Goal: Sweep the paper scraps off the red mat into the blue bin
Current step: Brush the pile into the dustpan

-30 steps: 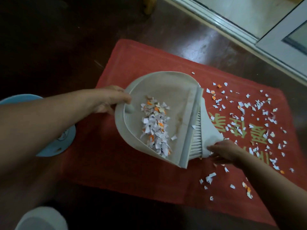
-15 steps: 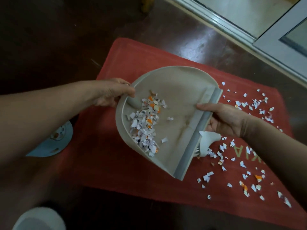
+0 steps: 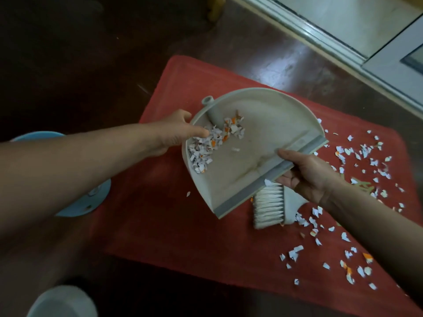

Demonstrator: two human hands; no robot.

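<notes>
A beige dustpan (image 3: 258, 143) is lifted above the red mat (image 3: 174, 225) and tilted down to the left. A pile of white and orange paper scraps (image 3: 206, 147) has slid to its back rim. My left hand (image 3: 174, 133) grips that back rim beside the pan's stub handle. My right hand (image 3: 306, 172) grips the grey front lip, thumb on top. A white hand brush (image 3: 270, 207) lies on the mat just below the lip. Several loose scraps (image 3: 366, 161) cover the mat's right part. The blue bin (image 3: 89, 202) stands left of the mat, mostly hidden by my left forearm.
A dark wooden floor (image 3: 91, 65) surrounds the mat. A pale door threshold and frame (image 3: 343, 42) run along the top right. A white round object (image 3: 61, 300) sits at the bottom left corner.
My right hand let go of the brush and took the pan's front lip. The pan rose and tilted left, and the scraps slid to the back rim.
</notes>
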